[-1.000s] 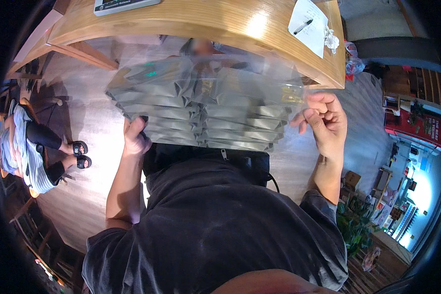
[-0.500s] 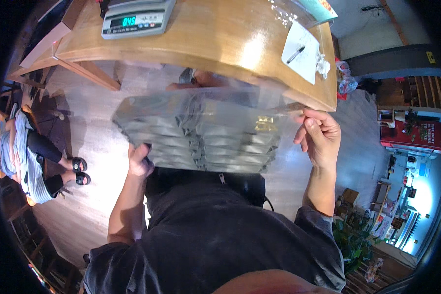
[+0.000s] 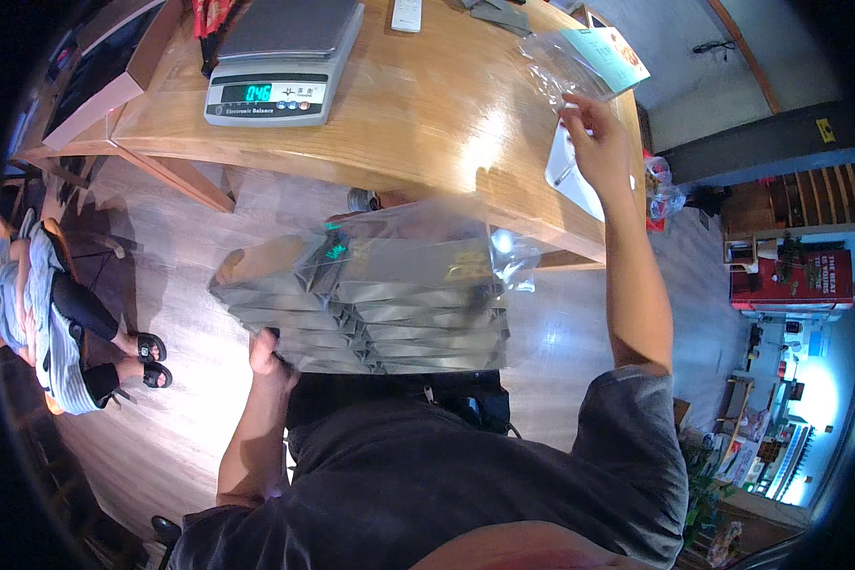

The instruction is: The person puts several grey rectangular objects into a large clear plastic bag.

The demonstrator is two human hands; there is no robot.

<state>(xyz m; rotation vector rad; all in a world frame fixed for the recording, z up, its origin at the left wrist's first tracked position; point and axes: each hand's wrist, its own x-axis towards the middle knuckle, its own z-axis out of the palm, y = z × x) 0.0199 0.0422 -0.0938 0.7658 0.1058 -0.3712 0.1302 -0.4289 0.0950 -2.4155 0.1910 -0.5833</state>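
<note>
In front of my body, my left hand (image 3: 274,356) grips the lower left edge of a clear plastic bag of stacked silver-grey packets (image 3: 408,332). The bag is tilted, and its loose clear top (image 3: 513,261) spreads toward the table edge. My right hand (image 3: 594,138) is stretched over the right end of the table, fingers bent and a little apart. Its fingertips are at the lower edge of another clear plastic bag (image 3: 546,81) with a pale green card (image 3: 608,59); whether they touch it is unclear. Beneath this hand lies a white paper (image 3: 570,180) with a pen (image 3: 564,173), partly covered.
A digital scale (image 3: 275,90) with a lit green display stands on the wooden table (image 3: 418,104). Behind it lies a white remote-like object (image 3: 407,14). An open box (image 3: 114,85) is at the left. A seated person (image 3: 62,313) is on the left, a potted plant (image 3: 703,494) at right.
My right hand has left the packet bag's upper right side and moved forward over the table. My left hand keeps its grip, and the bag now sits lower in view.
</note>
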